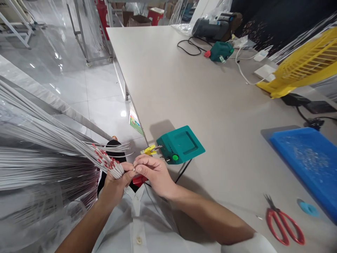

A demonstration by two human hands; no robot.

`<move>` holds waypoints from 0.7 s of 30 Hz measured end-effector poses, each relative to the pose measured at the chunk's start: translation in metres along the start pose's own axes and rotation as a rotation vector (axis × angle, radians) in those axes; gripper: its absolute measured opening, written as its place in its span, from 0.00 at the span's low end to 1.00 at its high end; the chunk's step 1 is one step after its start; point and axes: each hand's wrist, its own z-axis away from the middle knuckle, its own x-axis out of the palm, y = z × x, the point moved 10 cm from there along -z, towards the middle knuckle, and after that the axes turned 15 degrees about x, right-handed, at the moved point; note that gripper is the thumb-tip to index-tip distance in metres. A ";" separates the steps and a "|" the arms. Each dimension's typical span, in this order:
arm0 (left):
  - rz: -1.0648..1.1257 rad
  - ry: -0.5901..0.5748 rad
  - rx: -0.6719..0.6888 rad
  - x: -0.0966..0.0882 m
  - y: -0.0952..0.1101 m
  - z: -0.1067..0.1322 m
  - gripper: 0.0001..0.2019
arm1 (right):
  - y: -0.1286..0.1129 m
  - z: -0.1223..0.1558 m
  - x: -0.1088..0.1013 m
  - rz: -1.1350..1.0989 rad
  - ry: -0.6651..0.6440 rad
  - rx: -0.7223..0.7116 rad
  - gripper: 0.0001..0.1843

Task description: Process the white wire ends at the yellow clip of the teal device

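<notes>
In my left hand [118,179] is a bundle of white wires [112,167], several of them with red tips. My right hand [155,174] pinches at a small pale piece by the left fingertips, too small to make out; the two hands meet there. Just beyond my hands, a green box [181,146] with a bright green button sits at the table's edge. A yellow clip [149,150] is attached at its near left side, close above my right fingers.
A blue tray [308,161] with small clear pieces lies at the right, near red-handled scissors [281,221] and a blue ring [308,208]. A yellow fan [305,65], a second green box [221,51] and a motor [213,28] stand farther back. Many long white wires [47,130] hang at the left.
</notes>
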 end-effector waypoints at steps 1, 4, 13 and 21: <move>0.018 0.016 -0.004 0.000 -0.002 0.001 0.04 | 0.006 -0.001 0.000 -0.036 0.004 0.042 0.04; 0.059 0.055 -0.035 0.002 -0.008 0.003 0.05 | 0.017 -0.002 -0.002 -0.090 0.022 0.113 0.05; -0.275 0.087 -0.035 -0.001 0.000 0.005 0.08 | -0.022 0.012 -0.008 0.546 0.174 -0.358 0.08; -0.460 0.128 -0.008 0.001 0.011 0.002 0.07 | -0.034 0.035 0.024 1.328 0.164 -0.872 0.08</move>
